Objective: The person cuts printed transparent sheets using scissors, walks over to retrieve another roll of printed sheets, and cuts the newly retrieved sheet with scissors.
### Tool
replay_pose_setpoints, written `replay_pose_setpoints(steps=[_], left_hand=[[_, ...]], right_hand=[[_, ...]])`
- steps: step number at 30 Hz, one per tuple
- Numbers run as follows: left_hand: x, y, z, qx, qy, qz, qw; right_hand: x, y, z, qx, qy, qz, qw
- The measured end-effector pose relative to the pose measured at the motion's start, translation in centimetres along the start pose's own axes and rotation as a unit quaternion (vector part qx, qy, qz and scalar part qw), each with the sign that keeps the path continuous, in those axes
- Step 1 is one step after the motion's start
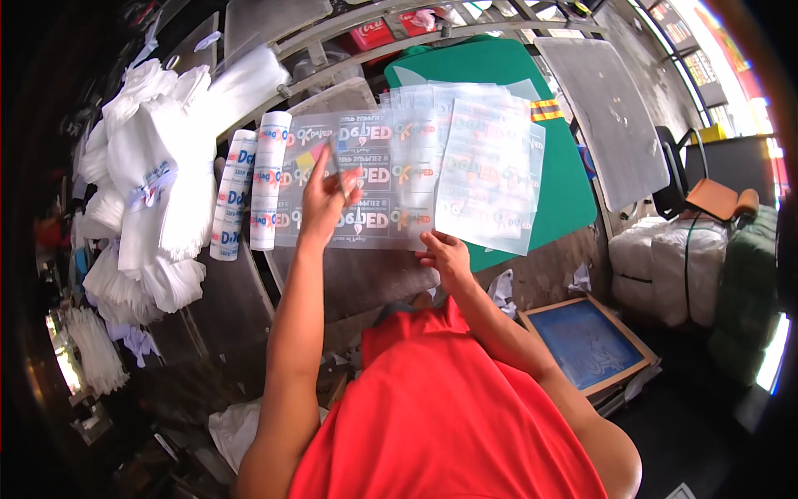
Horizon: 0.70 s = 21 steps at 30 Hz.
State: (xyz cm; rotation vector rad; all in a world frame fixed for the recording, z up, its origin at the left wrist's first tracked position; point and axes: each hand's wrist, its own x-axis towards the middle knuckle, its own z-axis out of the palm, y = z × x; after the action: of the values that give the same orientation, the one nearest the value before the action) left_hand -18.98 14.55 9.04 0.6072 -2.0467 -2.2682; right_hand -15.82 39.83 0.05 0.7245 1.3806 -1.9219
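A printed sheet of clear plastic film [365,215] lies before me, partly over a grey board, with rolled film [270,187] at its left end. My left hand [327,203] is over the film, index finger extended. A thin, dark, blurred item [340,171] shows by its fingers; whether it is gripped is unclear. My right hand [447,257] pinches the film's near right edge between thumb and fingers. Just beyond that hand, a fanned stack of cut printed sheets [489,168] rests on a green board [561,199].
A second printed roll [232,199] stands beside the first. Bundled white plastic bags [181,187] hang at left. Grey boards [601,112] flank the green one. A wood-framed blue printing screen [586,343] sits at lower right, near wrapped white bales [670,268] and an orange-seated chair [714,198].
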Motion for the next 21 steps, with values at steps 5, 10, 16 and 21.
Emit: replay_pose_setpoints(steps=[5, 10, 16, 21], left_hand=[[-4.8, -6.4, -8.2, 0.129, 0.134, -0.017, 0.982], [-6.1, -9.6, -13.9, 0.262, 0.208, 0.076, 0.939], [-6.8, -7.4, -14.8, 0.265, 0.282, 0.078, 0.919], [-11.5, -5.7, -9.5, 0.181, 0.186, 0.084, 0.962]], right_hand=[[-2.0, 0.0, 5.8, -0.129, -0.162, -0.023, 0.978], [-3.0, -6.0, 0.1, -0.090, -0.131, -0.081, 0.984], [-1.6, -10.3, -12.6, 0.131, 0.023, -0.150, 0.980], [0.3, -5.6, -10.6, 0.226, -0.009, -0.083, 0.971]])
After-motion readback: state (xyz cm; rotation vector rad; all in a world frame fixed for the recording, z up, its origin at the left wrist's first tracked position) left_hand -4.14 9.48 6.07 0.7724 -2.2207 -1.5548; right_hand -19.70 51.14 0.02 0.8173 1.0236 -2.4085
